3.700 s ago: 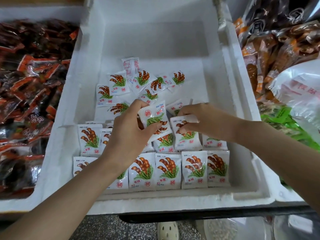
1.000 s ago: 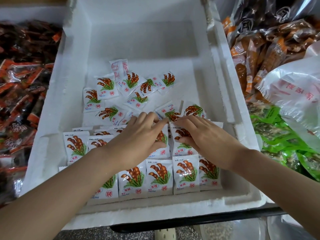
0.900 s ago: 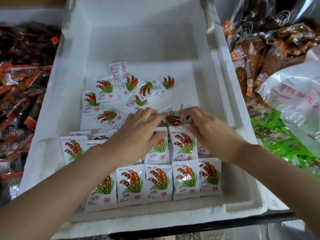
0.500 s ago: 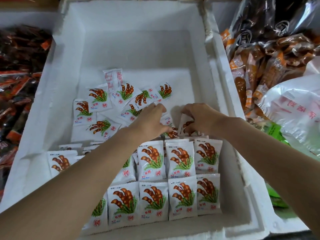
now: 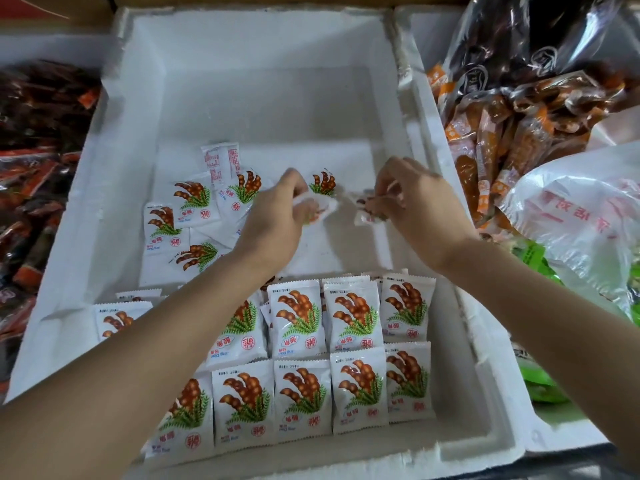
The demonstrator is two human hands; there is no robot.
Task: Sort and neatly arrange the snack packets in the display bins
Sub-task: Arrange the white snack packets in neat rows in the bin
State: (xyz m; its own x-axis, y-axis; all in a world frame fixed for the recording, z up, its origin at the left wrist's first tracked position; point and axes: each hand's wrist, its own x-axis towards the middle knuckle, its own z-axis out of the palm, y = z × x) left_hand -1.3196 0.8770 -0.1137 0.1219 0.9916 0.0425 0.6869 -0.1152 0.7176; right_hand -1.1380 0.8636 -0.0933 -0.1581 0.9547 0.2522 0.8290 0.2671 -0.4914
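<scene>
A white foam bin point(image 5: 104, 188) holds small white snack packets printed with brown pods and green leaves. Two neat rows of packets point(image 5: 349, 351) stand along the bin's near side. Several loose packets point(image 5: 194, 209) lie jumbled at mid-left. My left hand point(image 5: 277, 216) grips a crumpled white packet point(image 5: 320, 206) in the middle of the bin. Beside it on the right, my right hand point(image 5: 415, 202) pinches another packet point(image 5: 365, 213). One more packet point(image 5: 323, 183) lies just behind my left hand.
A bin of dark red snack packs point(image 5: 31, 168) sits at the left. Orange and brown packs point(image 5: 502, 126) fill the bin at the right, with a white plastic bag point(image 5: 581, 216) and green packs point(image 5: 540, 379) near it. The foam bin's far half shows bare floor point(image 5: 277, 109).
Both hands have moved from the near rows to the loose packets farther back. Each has picked up a packet. The view has shifted closer and downward.
</scene>
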